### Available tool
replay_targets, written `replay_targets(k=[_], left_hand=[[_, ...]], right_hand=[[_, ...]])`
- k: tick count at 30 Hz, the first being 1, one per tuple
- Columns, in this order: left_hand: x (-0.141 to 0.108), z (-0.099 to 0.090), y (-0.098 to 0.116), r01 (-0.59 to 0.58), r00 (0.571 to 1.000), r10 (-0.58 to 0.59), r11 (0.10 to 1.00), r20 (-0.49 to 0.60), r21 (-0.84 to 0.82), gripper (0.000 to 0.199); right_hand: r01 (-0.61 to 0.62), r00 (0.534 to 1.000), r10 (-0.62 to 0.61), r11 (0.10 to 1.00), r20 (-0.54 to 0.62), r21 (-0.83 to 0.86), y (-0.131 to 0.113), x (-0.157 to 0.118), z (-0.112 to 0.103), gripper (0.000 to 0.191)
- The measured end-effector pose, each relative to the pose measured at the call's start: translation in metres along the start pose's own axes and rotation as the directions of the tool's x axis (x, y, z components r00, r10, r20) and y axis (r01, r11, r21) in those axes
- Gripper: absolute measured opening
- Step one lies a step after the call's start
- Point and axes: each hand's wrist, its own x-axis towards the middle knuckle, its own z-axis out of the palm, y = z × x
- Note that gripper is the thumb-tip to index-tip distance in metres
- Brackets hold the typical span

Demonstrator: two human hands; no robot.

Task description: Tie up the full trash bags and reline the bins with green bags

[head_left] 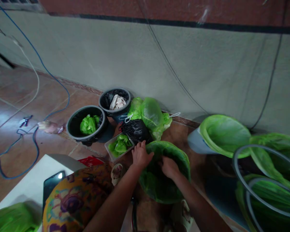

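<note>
A bin lined with a green plastic bag (164,196) stands on the floor between my knees. My left hand (141,156) is at its left rim, fingers stretched out and thumb apart, touching or just over the bag's edge. Inside the bin is my right hand (169,167), its fingers curled in the shadow; what they hold, if anything, is hidden. Just beyond my left hand sit a clear tub (111,157) of green plastic bags and a knotted black bag (136,129). Behind these, tied green bags (151,112) rest near the wall.
Two dark bins (73,137) (102,108) hold plastic liners. Green-lined bins (195,141) and grey rings (235,167) are on the right. A phone (50,184) lies on a white surface (21,180) at the left. A blue cable (37,148) runs across the tiles.
</note>
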Motion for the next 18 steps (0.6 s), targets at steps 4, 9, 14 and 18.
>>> replay_targets(k=[4, 9, 14, 18], left_hand=[[0.02, -0.007, 0.018, -0.155, 0.988, 0.154, 0.987, -0.025, -0.044, 0.064], [0.044, 0.003, 0.022, -0.259, 0.943, 0.245, 0.965, 0.227, 0.036, 0.029], [0.044, 0.016, 0.017, -0.195, 0.954, 0.164, 0.975, 0.252, 0.103, 0.025], [0.045, 0.014, 0.017, -0.146, 0.961, 0.107, 0.98, 0.254, 0.138, 0.032]], right_hand=[[0.034, 0.934, -0.111, 0.973, -0.338, -0.227, -0.008, -0.008, -0.041, 0.033], [-0.177, 0.936, 0.099, 0.962, -0.339, -0.207, 0.037, 0.003, -0.057, 0.033], [-0.156, 0.982, 0.118, 0.945, -0.147, -0.287, 0.067, 0.015, -0.043, 0.019], [-0.217, 0.976, 0.192, 0.92, -0.107, -0.327, 0.054, 0.007, -0.051, 0.025]])
